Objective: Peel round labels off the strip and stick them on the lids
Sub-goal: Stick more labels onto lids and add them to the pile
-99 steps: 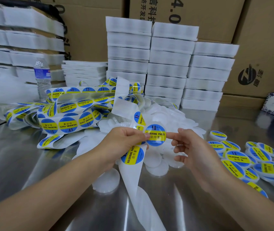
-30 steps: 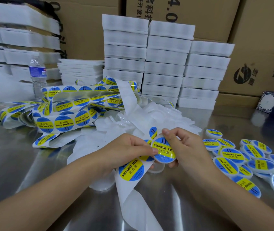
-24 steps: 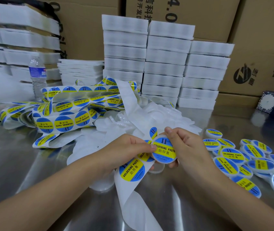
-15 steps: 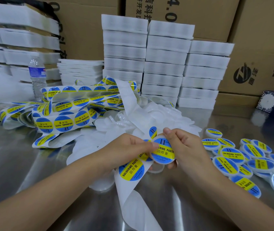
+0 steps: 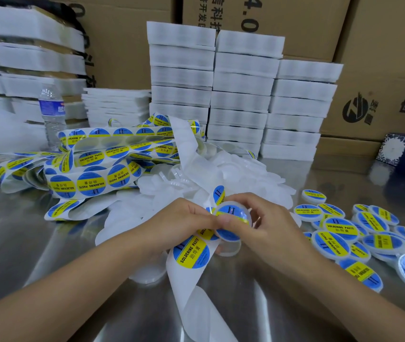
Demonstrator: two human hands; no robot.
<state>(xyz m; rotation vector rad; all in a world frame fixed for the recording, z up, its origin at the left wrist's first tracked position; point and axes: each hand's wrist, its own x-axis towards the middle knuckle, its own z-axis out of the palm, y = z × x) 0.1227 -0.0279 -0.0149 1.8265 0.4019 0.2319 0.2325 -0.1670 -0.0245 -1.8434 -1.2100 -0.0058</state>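
- Steel table point(image 5: 36, 243), shiny and reflective, fills the foreground and carries everything below.
- Brown cardboard cartons point(image 5: 381, 58) with black print stand along the back.
- White stacks point(image 5: 241, 95) of flat packs rise in columns against the cartons, with more at the far left.
- Tangled heap of strips point(image 5: 102, 164) lies left of centre, its round blue-and-yellow labels reading "SOLDERING PASTE".
- Blank lids point(image 5: 233, 166), translucent white, are piled just right of that heap and behind the hands.
- Labelled lids point(image 5: 339, 225) lie scattered and overlapping on the table at the right.
- Left hand point(image 5: 184, 218) is curled round the label strip point(image 5: 191, 253), which hangs below the fist with one label face-up; its bare white backing trails toward the near edge.
- Right hand point(image 5: 270, 223) holds the lid point(image 5: 232, 209) above the table in the middle of the view, fingers curled round its far rim and thumb pressed flat across the label on its face. The two thumbs meet at the lid's left edge.
- Clear water bottle point(image 5: 52, 112) with a blue wrapper stands upright at the back left.
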